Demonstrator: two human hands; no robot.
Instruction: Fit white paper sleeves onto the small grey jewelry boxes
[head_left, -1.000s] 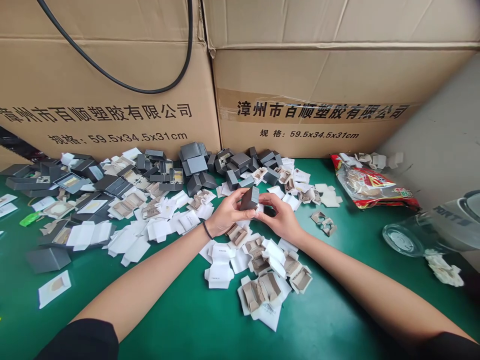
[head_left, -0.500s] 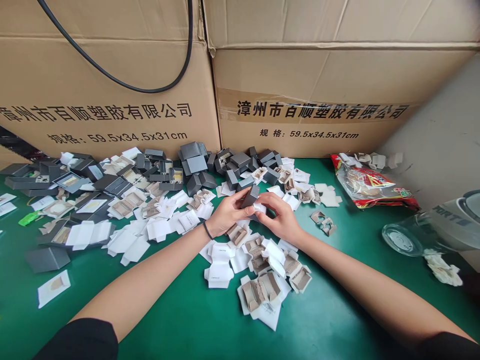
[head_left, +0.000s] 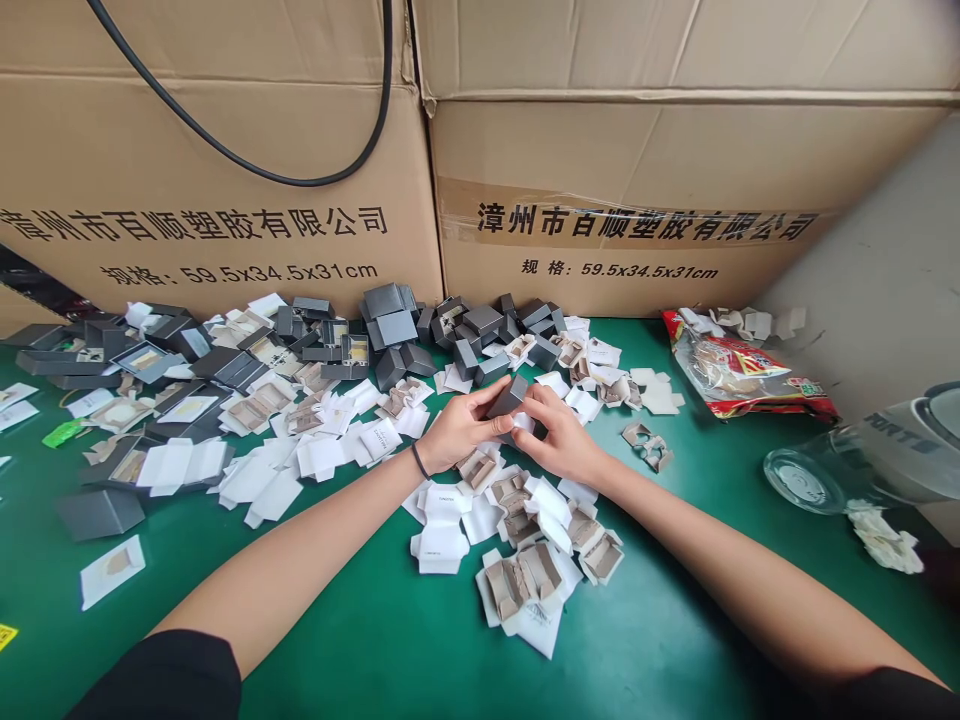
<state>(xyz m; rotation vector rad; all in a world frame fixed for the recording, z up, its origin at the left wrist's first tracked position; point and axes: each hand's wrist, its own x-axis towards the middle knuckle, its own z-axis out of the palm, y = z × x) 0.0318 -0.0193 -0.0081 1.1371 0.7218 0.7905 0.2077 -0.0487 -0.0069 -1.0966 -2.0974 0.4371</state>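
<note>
Just above the middle of the table, a small dark grey box is held up between both hands. My left hand is closed on it from the left, thumb in front and fingers behind. From the right, the bent fingers of my right hand close at the box's edge. Some white card shows between the right thumb and fingers; I cannot tell if it is part of the box or separate. Below the hands lie torn white cards and brown-grey card inserts.
Many dark grey boxes and white card pieces are heaped to the left and behind. Large cartons stand along the back, a black cable hanging before them. A red food packet and clear jar are at right.
Both hands and the grey box appear shifted very slightly to the right, along with a small shift of the view. The right fingers have moved a little at the box's edge.
</note>
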